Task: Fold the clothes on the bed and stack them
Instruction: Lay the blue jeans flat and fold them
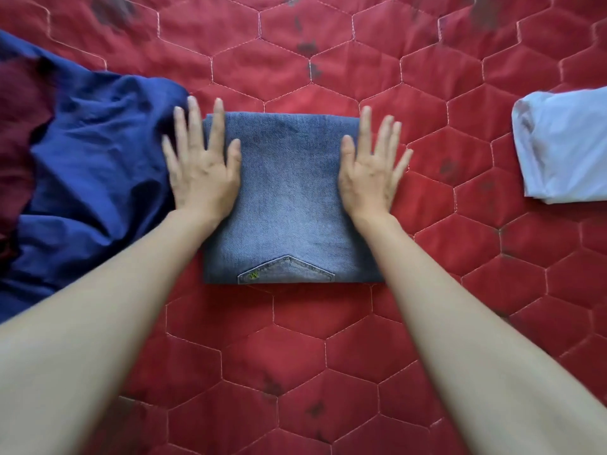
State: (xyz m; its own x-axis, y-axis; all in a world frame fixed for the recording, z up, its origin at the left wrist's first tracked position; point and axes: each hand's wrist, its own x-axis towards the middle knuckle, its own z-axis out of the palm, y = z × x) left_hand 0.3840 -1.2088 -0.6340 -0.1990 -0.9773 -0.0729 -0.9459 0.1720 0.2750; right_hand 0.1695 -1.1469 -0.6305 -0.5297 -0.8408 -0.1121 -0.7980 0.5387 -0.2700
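Currently folded jeans (289,198) lie mid-bed on the red quilt (328,339). Left hand (203,172) and right hand (371,178) are both spread flat, pressing the bundle's side edges. Risk: lifting toward the white folded garment (565,146) with a loose hold lets layers slip open; the unfolded blue garment (95,178) touches the left edge and could snag.

Bare quilt (460,192) separates jeans (289,198) from white garment (561,146).
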